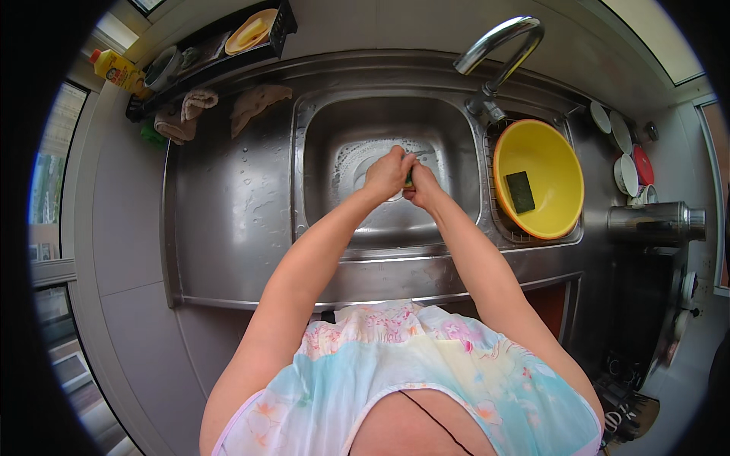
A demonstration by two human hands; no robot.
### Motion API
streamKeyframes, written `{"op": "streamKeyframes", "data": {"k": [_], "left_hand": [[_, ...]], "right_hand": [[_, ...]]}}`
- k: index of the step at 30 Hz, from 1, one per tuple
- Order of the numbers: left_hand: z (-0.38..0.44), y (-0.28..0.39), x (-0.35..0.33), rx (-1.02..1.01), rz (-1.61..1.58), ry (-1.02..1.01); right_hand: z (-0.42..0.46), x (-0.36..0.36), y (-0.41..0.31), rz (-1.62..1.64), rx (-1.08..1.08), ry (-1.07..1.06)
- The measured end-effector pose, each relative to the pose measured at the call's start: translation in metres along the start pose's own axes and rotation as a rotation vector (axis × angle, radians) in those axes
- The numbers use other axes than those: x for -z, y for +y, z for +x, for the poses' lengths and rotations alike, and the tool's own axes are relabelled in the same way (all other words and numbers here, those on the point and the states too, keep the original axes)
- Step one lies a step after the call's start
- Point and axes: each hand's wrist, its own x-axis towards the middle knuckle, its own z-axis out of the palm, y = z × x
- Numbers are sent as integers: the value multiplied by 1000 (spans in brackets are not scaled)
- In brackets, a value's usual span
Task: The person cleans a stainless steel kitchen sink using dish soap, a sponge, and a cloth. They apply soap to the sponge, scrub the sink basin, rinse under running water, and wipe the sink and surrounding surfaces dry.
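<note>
Over the steel sink basin (342, 131) my left hand (388, 172) and my right hand (425, 183) meet, with fingers closed together. Between them is a small green and yellow sponge (408, 180), mostly hidden by the fingers. A thin grey streak shows just beyond the fingertips; I cannot tell whether it is water or part of an object. Water drops and a wet film cover the basin floor around the drain, which my hands partly hide.
A chrome faucet (502, 57) arches at the back right. Right of the basin, a yellow bowl (550, 171) on a wire rack holds a dark green scouring pad (520, 192). A steel flask (650, 222) lies farther right. Cloths (259, 105) and a black rack (197, 71) are at left.
</note>
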Motion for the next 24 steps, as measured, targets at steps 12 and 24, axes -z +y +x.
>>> {"op": "streamKeyframes", "data": {"k": [12,24], "left_hand": [[28,5,-33,-200,299,173],[37,24,-35,-76,214,90]], "right_hand": [[0,2,-24,119,-118,4],[27,15,-28,286,-109,-59]]}}
